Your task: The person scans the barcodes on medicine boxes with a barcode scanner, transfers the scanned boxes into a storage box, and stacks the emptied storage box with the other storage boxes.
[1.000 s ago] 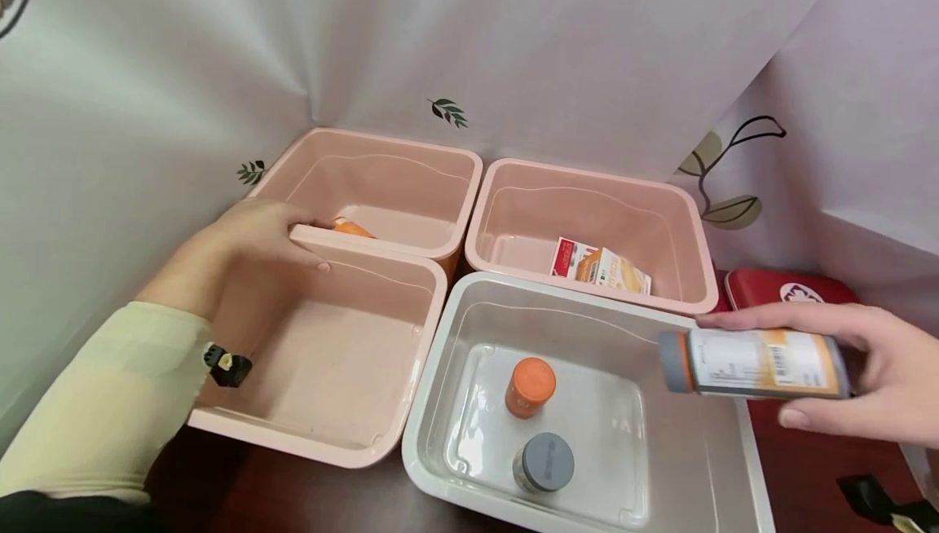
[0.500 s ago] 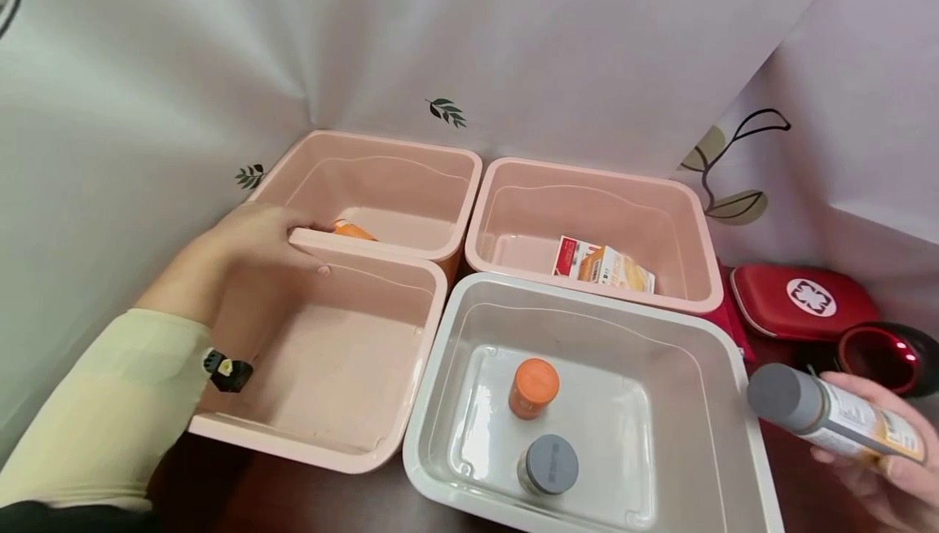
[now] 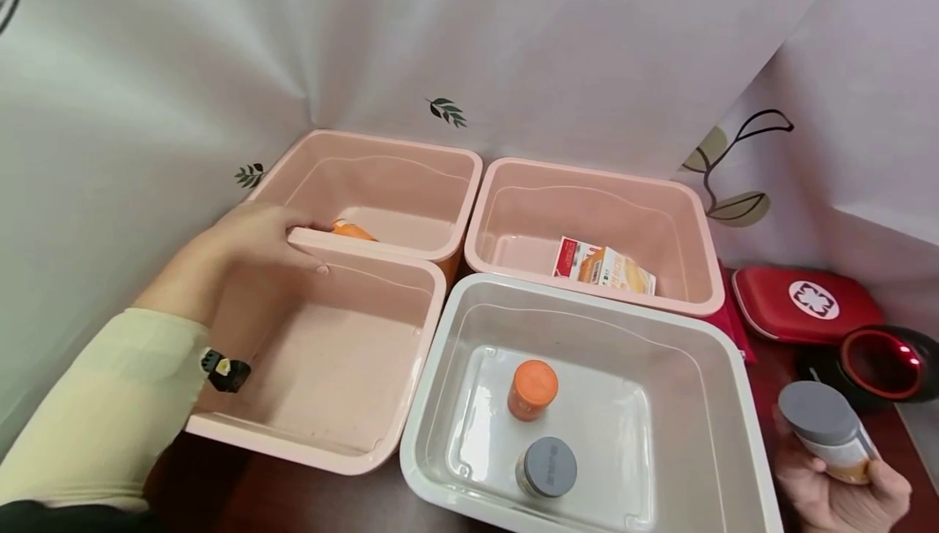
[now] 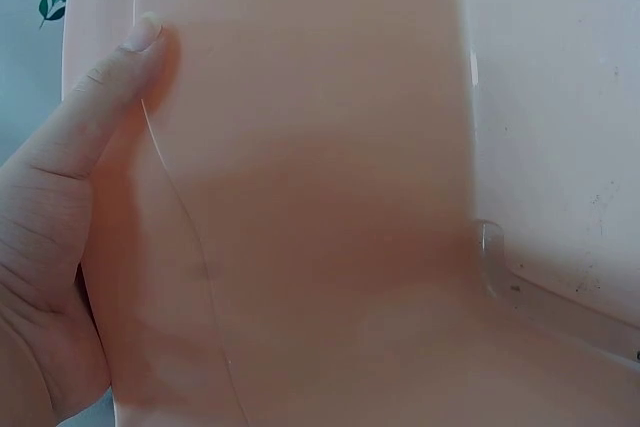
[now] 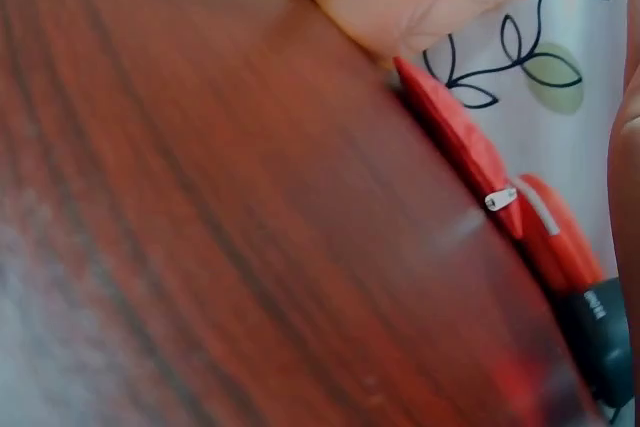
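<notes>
At the right side of the head view, my right hand [image 3: 844, 492] holds a grey-capped bottle [image 3: 820, 423] with a white and yellow label. Its cap faces up toward the head camera. My left hand [image 3: 260, 240] grips the far rim of the front left pink bin [image 3: 345, 378]; the thumb lies against the inner wall in the left wrist view. Inside the grey bin [image 3: 693, 460] stand an orange jar [image 3: 533, 389] and a grey-lidded jar [image 3: 548, 468]. Just beyond the held bottle sits a black device [image 3: 854, 382] with a round, red-lit window.
Behind are two more pink bins: the left one [image 3: 411, 146] contains an orange item [image 3: 354, 230], the right one [image 3: 594, 174] small boxes [image 3: 616, 270]. A red zipped case [image 3: 788, 301] with a white emblem lies at right. The table [image 5: 220, 197] is dark red wood.
My right hand has moved right and down, away from the grey bin, turning the bottle from lying sideways to cap up. The case and black device came into fuller view. The left hand stays put.
</notes>
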Motion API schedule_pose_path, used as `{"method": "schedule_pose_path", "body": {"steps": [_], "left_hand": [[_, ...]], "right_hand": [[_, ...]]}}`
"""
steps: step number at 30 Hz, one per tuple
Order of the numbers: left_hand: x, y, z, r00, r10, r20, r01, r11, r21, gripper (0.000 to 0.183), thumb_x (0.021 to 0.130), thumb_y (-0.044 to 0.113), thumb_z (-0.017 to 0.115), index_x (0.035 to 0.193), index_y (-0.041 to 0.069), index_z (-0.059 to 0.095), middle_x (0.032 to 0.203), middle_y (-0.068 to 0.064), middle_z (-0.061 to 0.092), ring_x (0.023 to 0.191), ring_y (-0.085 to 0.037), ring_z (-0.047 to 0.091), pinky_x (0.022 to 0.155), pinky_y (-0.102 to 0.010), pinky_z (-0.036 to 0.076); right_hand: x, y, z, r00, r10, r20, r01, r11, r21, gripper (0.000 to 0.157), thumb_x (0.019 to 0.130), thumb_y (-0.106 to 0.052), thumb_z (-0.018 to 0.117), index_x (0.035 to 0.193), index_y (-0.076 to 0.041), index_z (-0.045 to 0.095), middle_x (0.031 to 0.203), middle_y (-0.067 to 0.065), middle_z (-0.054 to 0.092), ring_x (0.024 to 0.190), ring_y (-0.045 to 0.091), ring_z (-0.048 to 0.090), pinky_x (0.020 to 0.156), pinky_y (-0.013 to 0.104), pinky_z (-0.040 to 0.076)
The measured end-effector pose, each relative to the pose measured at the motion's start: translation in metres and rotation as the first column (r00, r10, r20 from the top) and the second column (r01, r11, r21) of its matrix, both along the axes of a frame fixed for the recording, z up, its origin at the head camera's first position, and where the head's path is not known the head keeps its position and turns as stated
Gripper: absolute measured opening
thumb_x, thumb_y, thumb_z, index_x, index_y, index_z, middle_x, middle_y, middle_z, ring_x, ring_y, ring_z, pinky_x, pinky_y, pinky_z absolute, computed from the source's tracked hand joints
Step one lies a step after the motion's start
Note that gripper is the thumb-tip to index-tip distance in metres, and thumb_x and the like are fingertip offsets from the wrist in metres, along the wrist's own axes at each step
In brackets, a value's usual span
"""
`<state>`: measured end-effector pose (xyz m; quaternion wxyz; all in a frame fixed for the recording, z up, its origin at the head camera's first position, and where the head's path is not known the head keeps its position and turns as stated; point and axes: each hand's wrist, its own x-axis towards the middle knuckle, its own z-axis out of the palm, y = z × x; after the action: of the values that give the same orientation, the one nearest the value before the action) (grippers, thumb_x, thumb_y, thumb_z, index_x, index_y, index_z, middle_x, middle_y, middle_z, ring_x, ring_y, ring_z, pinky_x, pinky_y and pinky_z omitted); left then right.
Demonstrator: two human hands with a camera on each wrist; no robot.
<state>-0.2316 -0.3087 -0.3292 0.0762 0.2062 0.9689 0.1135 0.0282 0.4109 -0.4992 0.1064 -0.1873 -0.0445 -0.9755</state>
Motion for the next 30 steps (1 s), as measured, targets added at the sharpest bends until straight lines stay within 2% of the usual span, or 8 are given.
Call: {"method": "schedule_pose_path", "body": {"steps": [3,9,14,24,30], "left_hand": [[0.0,0.001,0.001,1.0,0.006,0.0,-0.006,1.0,0.006,0.076,0.075,0.055,0.094,0.137,0.016,0.074,0.122,-0.011,0.076,0.112,-0.031,0.067,0.103,-0.056,0.047],[0.001,0.001,0.002,1.0,0.007,0.013,-0.007,1.0,0.012,0.076,0.076,0.055,0.094,0.137,0.014,0.073,0.121,-0.011,0.076,0.111,-0.031,0.067,0.102,-0.057,0.047],[0.001,-0.001,0.002,1.0,0.014,0.025,-0.014,1.0,0.011,0.08,0.076,0.056,0.094,0.139,0.013,0.072,0.123,-0.012,0.075,0.112,-0.033,0.066,0.102,-0.06,0.047],[0.001,-0.002,-0.003,1.0,0.001,0.023,-0.001,1.0,0.017,0.078,0.075,0.055,0.095,0.136,0.012,0.073,0.119,-0.01,0.076,0.11,-0.031,0.067,0.101,-0.059,0.048],[0.0,-0.002,-0.003,1.0,-0.01,0.011,0.01,1.0,0.013,0.078,0.074,0.054,0.096,0.136,0.012,0.073,0.119,-0.01,0.076,0.109,-0.031,0.068,0.101,-0.058,0.048]], "right_hand": [[-0.003,0.004,-0.007,0.998,0.002,0.063,0.0,0.999,-0.041,0.066,0.095,-0.019,0.044,0.161,-0.012,0.04,0.159,0.027,0.041,0.149,0.051,0.037,0.104,0.054,0.051],[-0.011,0.009,-0.013,0.994,0.02,0.105,-0.015,0.999,-0.048,0.065,0.098,-0.021,0.05,0.162,-0.012,0.042,0.159,0.028,0.043,0.15,0.05,0.038,0.102,0.055,0.052],[-0.015,0.009,-0.014,0.993,0.006,0.119,0.001,0.998,-0.059,0.064,0.1,-0.027,0.051,0.161,-0.011,0.042,0.158,0.03,0.044,0.148,0.05,0.04,0.102,0.056,0.053],[-0.021,0.014,-0.016,0.989,-0.03,0.148,0.039,0.998,-0.055,0.062,0.099,-0.027,0.053,0.16,-0.013,0.046,0.157,0.023,0.048,0.145,0.049,0.045,0.101,0.056,0.054],[-0.029,0.016,-0.016,0.992,-0.045,0.116,0.049,0.998,-0.026,0.06,0.102,-0.028,0.048,0.16,-0.012,0.045,0.157,0.024,0.048,0.145,0.051,0.044,0.101,0.056,0.055]]}}
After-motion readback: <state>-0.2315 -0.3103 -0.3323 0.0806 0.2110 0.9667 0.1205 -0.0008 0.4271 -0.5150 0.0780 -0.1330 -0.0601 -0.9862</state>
